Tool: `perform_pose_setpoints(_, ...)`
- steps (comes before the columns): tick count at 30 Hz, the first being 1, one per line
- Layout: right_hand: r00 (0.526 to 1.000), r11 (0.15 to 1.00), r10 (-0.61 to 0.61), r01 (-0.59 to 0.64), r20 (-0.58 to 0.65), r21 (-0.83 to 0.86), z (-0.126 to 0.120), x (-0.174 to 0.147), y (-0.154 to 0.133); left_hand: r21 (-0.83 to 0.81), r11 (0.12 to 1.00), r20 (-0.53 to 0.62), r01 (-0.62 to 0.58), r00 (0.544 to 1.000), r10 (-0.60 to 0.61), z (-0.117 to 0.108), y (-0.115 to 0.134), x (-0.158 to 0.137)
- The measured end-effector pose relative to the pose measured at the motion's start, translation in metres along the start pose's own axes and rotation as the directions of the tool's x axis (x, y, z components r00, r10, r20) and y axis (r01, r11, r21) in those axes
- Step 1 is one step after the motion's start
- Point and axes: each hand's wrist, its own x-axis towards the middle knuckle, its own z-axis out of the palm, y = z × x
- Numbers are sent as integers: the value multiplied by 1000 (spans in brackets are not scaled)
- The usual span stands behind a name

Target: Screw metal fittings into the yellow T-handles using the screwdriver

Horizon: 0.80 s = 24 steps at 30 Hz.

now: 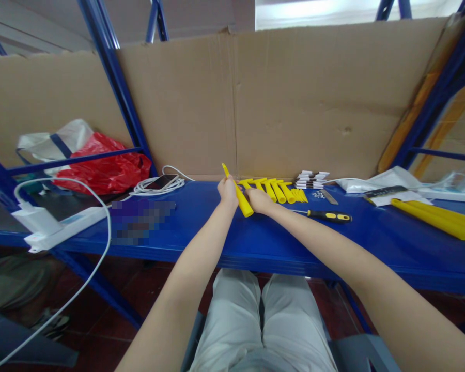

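My left hand point(227, 190) is closed around a yellow plastic T-shaped handle point(245, 204), its round grip slanting down toward me and its thin head pointing up and away. Beside it, my right hand point(258, 200) is closed, with its fingers curled near the handle; what is in them is hidden. Just behind and to the right of that hand lie several similar yellow handles point(279, 192) in a row. Small flat yellow pieces point(300, 196) sit next to them. A black and yellow screwdriver point(329, 216) lies to the right, its shaft partly behind my right forearm.
Small screws point(318, 195), a grey metal strip point(328, 196) and stacked white-and-black pieces point(312, 179) lie on the blue shelf point(201, 222). Longer yellow parts point(437, 217) are at right. A white power strip point(72, 227), its cable and a red bag point(104, 164) are at left. Cardboard point(287, 103) stands behind.
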Motion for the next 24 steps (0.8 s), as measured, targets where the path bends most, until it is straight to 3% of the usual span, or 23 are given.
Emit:
perform_pose_setpoints(5, 991, 998, 63, -63, -120, 4, -22, -1, 37, -8, 1000, 27, 20, 999, -19, 0, 1, -3)
perform_pose_setpoints(9, 965, 982, 187, -190, -185, 6, -48, -11, 107, -14, 998, 89, 69, 994, -67, 1, 3, -5)
perform_pose_setpoints(12, 939, 952, 299, -307, -167, -21, -57, -30, 166, 0, 992, 189, 128, 974, -126, 4, 3, -11)
perform_pose_setpoints(17, 871, 876, 474, -481, -131, -28, -45, -66, 229, 165, 957, 381, 240, 879, -286, 19, 0, -27)
perform_pose_setpoints(21, 828, 835, 551, -545, -107, 77, -33, -77, 242, 397, 890, 502, 226, 758, -416, 40, -7, -39)
perform_pose_setpoints(24, 804, 812, 584, -580, -108, 72, -31, -77, 242, 475, 859, 545, 192, 702, -458, 58, -13, -51)
